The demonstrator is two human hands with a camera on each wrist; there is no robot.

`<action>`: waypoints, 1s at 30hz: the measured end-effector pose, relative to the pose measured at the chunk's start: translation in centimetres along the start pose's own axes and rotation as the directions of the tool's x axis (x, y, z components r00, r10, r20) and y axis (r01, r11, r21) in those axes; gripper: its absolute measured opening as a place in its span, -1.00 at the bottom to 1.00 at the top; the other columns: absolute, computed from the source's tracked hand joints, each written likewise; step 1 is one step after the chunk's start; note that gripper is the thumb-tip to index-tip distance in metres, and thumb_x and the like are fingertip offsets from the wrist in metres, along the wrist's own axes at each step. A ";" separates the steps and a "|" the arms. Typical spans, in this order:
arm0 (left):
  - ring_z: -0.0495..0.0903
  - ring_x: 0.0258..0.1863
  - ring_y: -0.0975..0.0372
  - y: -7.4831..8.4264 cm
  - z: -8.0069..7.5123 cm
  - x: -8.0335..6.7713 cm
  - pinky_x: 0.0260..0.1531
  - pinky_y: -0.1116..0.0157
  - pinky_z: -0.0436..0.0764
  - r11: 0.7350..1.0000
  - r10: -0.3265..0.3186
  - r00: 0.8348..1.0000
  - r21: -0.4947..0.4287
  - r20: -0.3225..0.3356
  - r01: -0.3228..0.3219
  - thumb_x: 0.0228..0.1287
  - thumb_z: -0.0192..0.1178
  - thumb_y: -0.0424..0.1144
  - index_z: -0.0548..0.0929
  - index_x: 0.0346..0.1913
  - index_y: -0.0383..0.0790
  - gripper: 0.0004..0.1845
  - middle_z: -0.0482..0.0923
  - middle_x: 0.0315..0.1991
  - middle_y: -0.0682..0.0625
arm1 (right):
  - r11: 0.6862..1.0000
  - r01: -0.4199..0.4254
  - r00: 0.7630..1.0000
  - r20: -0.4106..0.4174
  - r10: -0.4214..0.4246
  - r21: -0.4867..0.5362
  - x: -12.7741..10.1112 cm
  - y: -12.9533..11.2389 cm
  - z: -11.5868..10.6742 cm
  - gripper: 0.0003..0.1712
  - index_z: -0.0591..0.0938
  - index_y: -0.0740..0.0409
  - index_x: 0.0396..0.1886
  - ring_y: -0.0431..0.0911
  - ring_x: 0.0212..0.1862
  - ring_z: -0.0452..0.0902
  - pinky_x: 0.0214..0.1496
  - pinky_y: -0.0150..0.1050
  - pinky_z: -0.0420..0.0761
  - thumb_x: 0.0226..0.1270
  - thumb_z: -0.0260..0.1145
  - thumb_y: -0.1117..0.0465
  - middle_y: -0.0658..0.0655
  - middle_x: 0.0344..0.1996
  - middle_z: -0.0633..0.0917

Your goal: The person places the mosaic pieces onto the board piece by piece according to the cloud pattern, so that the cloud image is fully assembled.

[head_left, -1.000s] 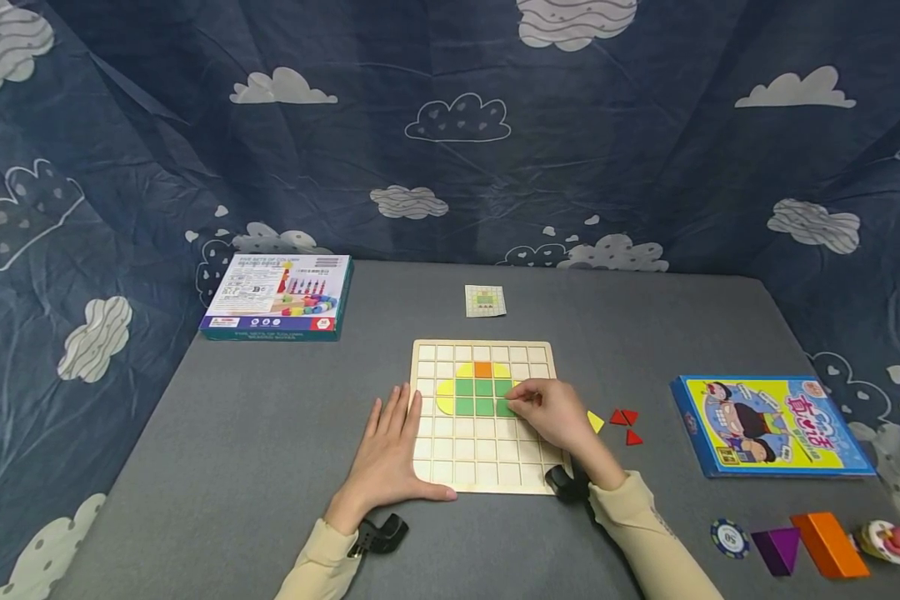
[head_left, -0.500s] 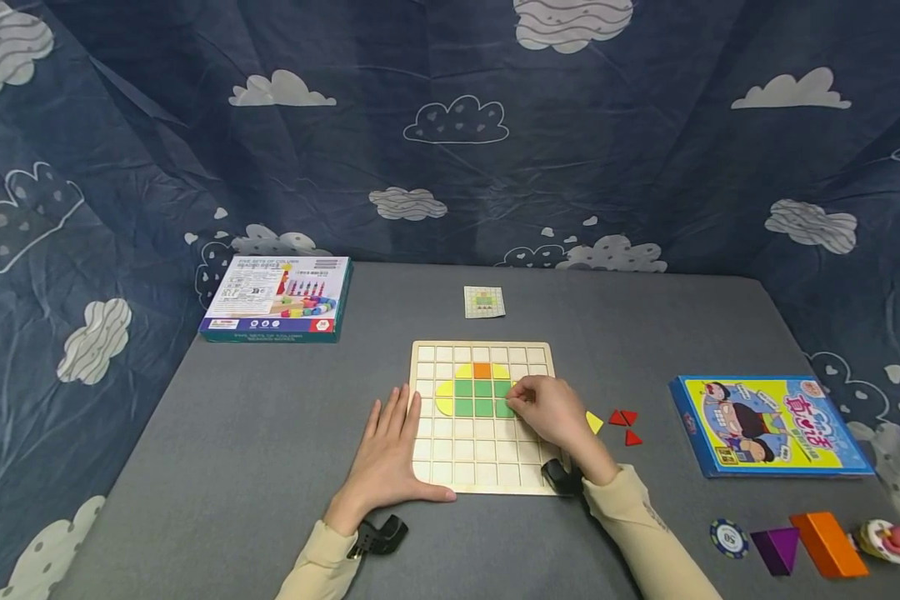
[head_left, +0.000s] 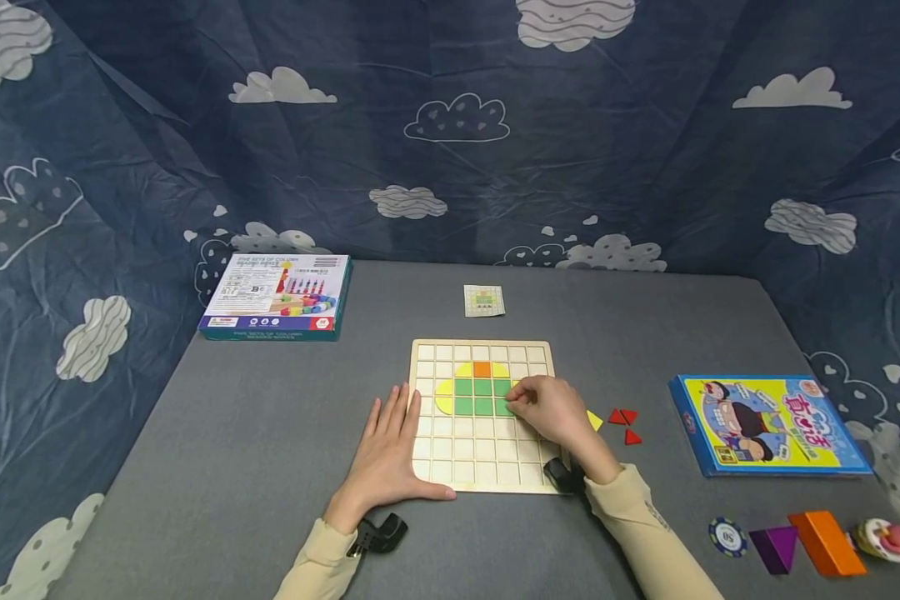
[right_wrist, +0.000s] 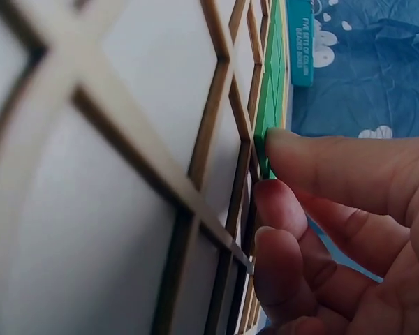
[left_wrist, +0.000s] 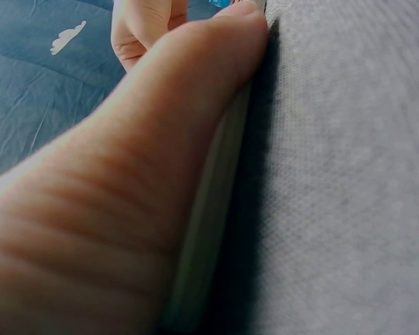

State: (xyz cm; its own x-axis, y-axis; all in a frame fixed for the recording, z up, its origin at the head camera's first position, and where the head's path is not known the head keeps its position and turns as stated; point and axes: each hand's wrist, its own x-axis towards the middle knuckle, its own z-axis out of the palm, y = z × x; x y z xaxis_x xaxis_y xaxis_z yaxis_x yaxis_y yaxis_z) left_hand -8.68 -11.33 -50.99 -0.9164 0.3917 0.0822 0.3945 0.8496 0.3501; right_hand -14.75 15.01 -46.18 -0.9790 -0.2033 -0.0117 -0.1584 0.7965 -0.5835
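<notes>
The wooden grid board [head_left: 487, 475] lies on the table and bears green square tiles [head_left: 483, 387], an orange square tile [head_left: 482, 369] and yellow rounded tiles [head_left: 445, 397]. My left hand [head_left: 386, 454] is spread at the board's left and near edges, thumb along the near edge. In the left wrist view the thumb [left_wrist: 188, 77] lies against the board's side. My right hand [head_left: 549, 408], fingers curled, pinches at a green tile [right_wrist: 262, 148] on the right of the pattern. Its thumb touches that tile, and the fingers hide the cells beside it.
A yellow piece [head_left: 595, 421] and red triangles [head_left: 633, 437] lie right of the board. A pattern card [head_left: 484, 301] lies behind it. A beading box [head_left: 277, 300] and a blue game box [head_left: 772, 425] flank it. A chip [head_left: 728, 537], purple block [head_left: 776, 548], orange block [head_left: 827, 543] and figurine [head_left: 892, 540] stand front right.
Almost nothing differs. My right hand has shifted very slightly at the same green tile, and my left hand stays at the board's edge.
</notes>
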 end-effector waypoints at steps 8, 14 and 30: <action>-0.30 0.46 0.00 -0.1 0.0 0.0 0.36 0.03 -0.28 1.000 0.001 1.000 0.020 0.001 -0.001 -0.44 0.18 0.65 -0.13 0.49 -0.34 0.53 -0.25 0.49 -0.25 | 0.997 0.047 0.998 0.031 -0.049 0.057 -0.7 0.3 -0.2 -0.88 0.73 0.08 -0.33 -0.21 -0.56 0.35 -0.47 -0.27 0.32 0.12 0.42 0.18 -0.12 -0.59 0.53; -0.29 0.46 -0.01 -0.1 0.0 0.1 0.36 0.02 -0.27 1.000 0.010 1.000 0.014 -0.003 -0.010 -0.44 0.18 0.65 -0.12 0.48 -0.35 0.52 -0.26 0.49 -0.25 | 0.997 0.023 0.999 0.021 -0.025 0.074 -1.6 1.1 -1.2 -0.88 0.72 0.08 -0.33 -0.19 -0.57 0.34 -0.53 -0.28 0.30 0.16 0.41 0.16 -0.10 -0.59 0.52; -0.29 0.46 0.00 0.0 0.0 0.0 0.36 0.03 -0.27 1.000 0.006 1.000 0.009 -0.001 -0.006 -0.44 0.18 0.64 -0.12 0.48 -0.35 0.52 -0.26 0.49 -0.25 | 0.986 -0.161 0.985 -0.063 0.158 -0.042 -4.1 5.8 -6.3 -0.76 0.67 0.24 -0.32 -0.10 -0.51 0.36 -0.51 -0.24 0.28 0.14 0.43 0.14 0.02 -0.55 0.54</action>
State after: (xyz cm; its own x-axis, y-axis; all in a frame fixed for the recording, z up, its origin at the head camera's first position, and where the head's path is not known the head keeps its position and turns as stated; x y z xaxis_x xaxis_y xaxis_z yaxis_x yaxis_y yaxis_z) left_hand -8.70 -11.34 -51.01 -0.9140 0.3966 0.0851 0.4007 0.8503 0.3412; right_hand -12.47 24.04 -44.38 -0.9978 -0.0390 -0.0528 -0.0043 0.8418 -0.5398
